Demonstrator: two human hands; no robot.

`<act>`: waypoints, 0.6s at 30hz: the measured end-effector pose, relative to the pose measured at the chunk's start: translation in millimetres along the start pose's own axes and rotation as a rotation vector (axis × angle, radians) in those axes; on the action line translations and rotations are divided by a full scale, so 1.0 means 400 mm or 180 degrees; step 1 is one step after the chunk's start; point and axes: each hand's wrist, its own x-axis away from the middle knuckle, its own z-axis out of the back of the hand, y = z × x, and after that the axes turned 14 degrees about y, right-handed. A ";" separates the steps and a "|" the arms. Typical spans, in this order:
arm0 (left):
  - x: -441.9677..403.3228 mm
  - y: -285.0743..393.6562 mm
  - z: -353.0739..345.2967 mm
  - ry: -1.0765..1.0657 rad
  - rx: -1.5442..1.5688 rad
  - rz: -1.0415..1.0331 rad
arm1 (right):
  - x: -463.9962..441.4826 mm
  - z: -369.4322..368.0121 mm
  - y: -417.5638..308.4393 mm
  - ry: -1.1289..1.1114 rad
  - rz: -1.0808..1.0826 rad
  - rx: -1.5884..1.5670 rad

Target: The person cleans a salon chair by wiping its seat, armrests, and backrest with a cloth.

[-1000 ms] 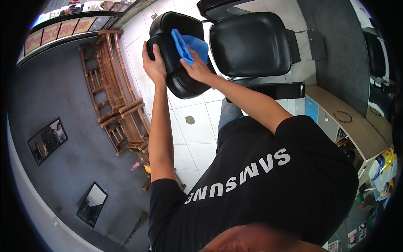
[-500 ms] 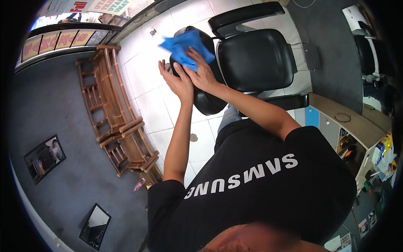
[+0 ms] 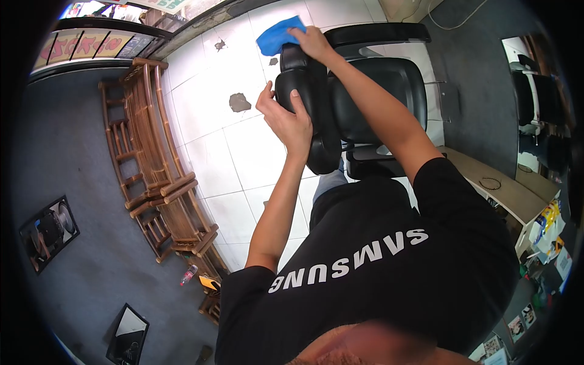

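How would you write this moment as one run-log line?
left hand: on black chair back | right hand: holding blue cloth | cloth and left hand: apart

We seem to be in a small barber's or hair shop. At upper centre we see a padded black chair [image 3: 398, 79] with armrests and a headrest, facing a tall wall mirror [image 3: 528, 103] at the right of the frame. Near that mirror runs a bench [image 3: 512, 199]. At the left we find a slatted bamboo seat [image 3: 157, 134] and two framed mirrors [image 3: 50, 234], and at upper left, a lettered sign [image 3: 85, 48] along the shopfront.
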 end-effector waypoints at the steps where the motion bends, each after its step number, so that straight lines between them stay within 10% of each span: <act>1: -0.003 -0.001 -0.003 -0.0007 -0.0021 -0.0017 | -0.029 -0.006 0.035 0.0101 -0.0093 -0.0192; 6: -0.008 -0.004 -0.006 -0.0023 -0.0018 -0.0056 | -0.077 0.001 0.201 0.0212 -0.1266 -0.0395; 18: -0.005 0.001 0.000 -0.0081 0.0117 -0.0062 | 0.176 -0.089 0.437 0.1963 -0.1327 0.0169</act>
